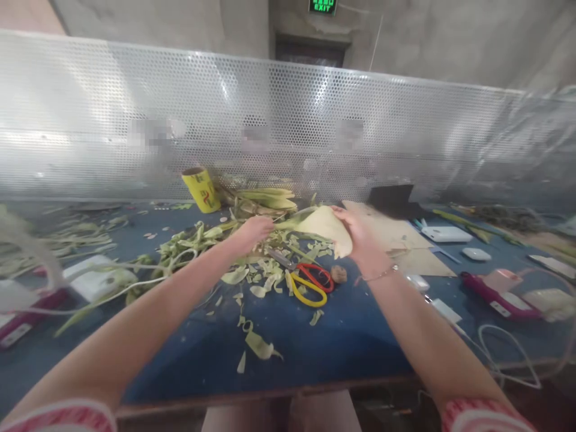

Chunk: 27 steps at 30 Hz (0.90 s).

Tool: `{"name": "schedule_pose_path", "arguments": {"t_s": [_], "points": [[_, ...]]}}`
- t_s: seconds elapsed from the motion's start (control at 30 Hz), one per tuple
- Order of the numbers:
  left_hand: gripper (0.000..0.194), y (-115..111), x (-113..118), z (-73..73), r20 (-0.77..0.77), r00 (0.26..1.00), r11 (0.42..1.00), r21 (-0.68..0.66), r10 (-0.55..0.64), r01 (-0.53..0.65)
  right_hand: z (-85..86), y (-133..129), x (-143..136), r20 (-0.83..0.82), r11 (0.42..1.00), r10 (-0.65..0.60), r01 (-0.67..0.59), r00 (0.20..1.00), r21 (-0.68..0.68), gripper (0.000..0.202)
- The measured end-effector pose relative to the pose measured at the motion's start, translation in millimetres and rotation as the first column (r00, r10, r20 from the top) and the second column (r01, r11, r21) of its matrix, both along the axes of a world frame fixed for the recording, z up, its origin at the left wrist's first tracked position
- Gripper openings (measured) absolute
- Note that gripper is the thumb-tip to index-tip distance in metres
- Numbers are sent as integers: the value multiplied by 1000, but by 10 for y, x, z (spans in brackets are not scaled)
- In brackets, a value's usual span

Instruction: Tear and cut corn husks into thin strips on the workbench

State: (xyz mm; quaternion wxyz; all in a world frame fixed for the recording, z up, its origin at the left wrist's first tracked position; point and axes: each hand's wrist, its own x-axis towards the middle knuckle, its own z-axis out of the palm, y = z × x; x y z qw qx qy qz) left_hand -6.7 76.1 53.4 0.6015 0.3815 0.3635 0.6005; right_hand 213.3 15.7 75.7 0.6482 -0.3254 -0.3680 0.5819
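Tabletop (360, 342), blue and littered, fills the lower view, and everything below is placed against the red and yellow scissors (310, 282) lying near its middle. Behind the scissors, along the far edge, stands a perforated metal screen (288, 120), with blurred figures behind it. Far to the left of the scissors lies a spread of long green leaf strips (180, 243), and beyond the scissors rests a bundle of whole green leaves (265, 201). Just beyond and to the right of the scissors, a flat brown cardboard sheet (396, 234) lies on the blue surface.

The pale folded leaf (326, 228) is held above the table, just behind and slightly right of the scissors. The right hand (360, 237) is clamped on its right side, fingers curled over the top edge; a thin bracelet (380, 276) circles that wrist. The left hand (252, 234), behind and to the left of the scissors, is closed, and seems to pinch the narrow green end running out from the leaf; the hands are apart.

A yellow cup (201, 189) stands tilted, well behind and left of the scissors. A white box (445, 234) lies far right. A small brown nut-like lump (339, 274) sits just right of the scissors' handles. Cut scraps (258, 345) lie nearer than the scissors.
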Motion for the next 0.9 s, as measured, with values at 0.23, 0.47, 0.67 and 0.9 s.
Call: {"name": "schedule_pose_path", "arguments": {"t_s": [0.23,0.47,0.67,0.9], "points": [[23,-784,14,-269,33,884,875,-129,-466,466,-447,-122,-429,82,953,257,-266,963,147,42],[41,-750,-166,-243,133,947,954,-17,-293,298,-791,-117,-513,583,970,-1,-140,813,197,39],[40,-842,-259,-210,92,967,972,17,-237,236,-792,-136,-453,764,834,-423,-119,488,538,5],[11,-919,-259,-267,-49,943,941,63,-329,331,-791,-111,-320,587,659,-699,48,407,751,20]]}}
